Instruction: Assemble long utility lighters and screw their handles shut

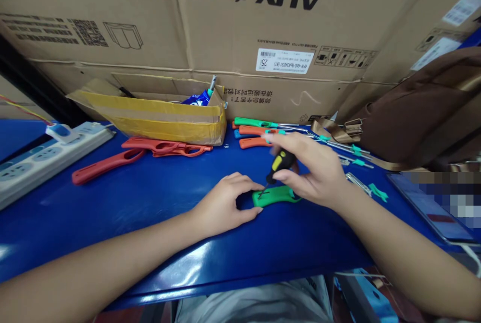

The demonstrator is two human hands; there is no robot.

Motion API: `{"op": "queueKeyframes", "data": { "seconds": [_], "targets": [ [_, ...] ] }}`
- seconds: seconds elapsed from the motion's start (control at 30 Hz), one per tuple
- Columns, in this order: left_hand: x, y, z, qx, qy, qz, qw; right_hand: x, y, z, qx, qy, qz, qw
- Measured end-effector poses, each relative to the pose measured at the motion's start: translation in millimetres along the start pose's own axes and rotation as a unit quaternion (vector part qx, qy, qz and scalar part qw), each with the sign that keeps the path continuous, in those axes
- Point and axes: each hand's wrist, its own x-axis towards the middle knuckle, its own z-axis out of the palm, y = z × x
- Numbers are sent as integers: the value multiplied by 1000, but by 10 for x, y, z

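Observation:
A green plastic lighter shell [274, 195] lies flat on the blue table [150, 197]. My left hand [225, 205] pinches its left end between thumb and fingers, holding it down. My right hand [313, 170] is closed round a small screwdriver [281, 162] with a black and yellow handle. The screwdriver's tip rests on the left part of the green shell.
Red shells [124, 156] lie to the left. More red, green and blue lighters [259, 132] with metal tubes [338, 145] lie behind my hands. A taped cardboard tray [165, 115], a power strip [41, 157], a brown bag [421, 112], a phone [432, 202] and large cartons [225, 27] surround them.

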Motion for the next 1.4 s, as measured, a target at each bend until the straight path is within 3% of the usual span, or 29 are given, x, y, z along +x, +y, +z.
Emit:
{"op": "queueKeyframes", "data": {
  "seconds": [0.1,0.17,0.27,0.33,0.43,0.57,0.63,0.73,0.8,0.87,0.93,1.03,1.1,1.23,1.33,1.4],
  "targets": [
    [0,0,-1,-3,-8,-5,1000,8,-38,-3,93,-80,59,991],
    [-2,-1,1,-3,-5,0,1000,9,-44,6,84,-46,56,994],
    [-4,-3,6,-4,2,6,1000,5,-29,33,-41,54,-2,998],
    [-3,-1,6,-7,1,3,1000,8,-20,40,-48,38,-3,998],
    [0,4,4,-10,-2,-4,1000,18,-6,34,44,-2,31,999],
    [3,10,2,-7,-4,-5,1000,-14,39,19,-29,99,-52,993],
    [5,12,1,-7,-4,-6,1000,-38,58,9,-39,67,-79,994],
    [7,18,1,-10,-3,-9,1000,-48,58,2,62,-12,-8,998],
    [9,23,1,-12,-7,-11,1000,-43,50,9,66,29,22,997],
    [11,28,0,-13,-9,-10,1000,-37,41,16,6,83,-5,996],
    [11,31,-1,-12,-7,-7,1000,-34,29,12,-13,64,-11,998],
    [10,32,-1,-6,-9,-10,1000,-31,7,-8,98,-30,46,994],
    [11,31,2,-4,-12,-12,1000,-31,2,-16,116,-22,53,992],
    [19,24,7,-4,-5,-9,1000,-47,16,-5,-20,50,0,999],
    [27,24,5,0,-6,-11,1000,-48,9,-1,41,-7,39,998],
    [29,27,2,1,-9,-13,1000,-39,1,-2,81,-3,58,995]
  ]
}}
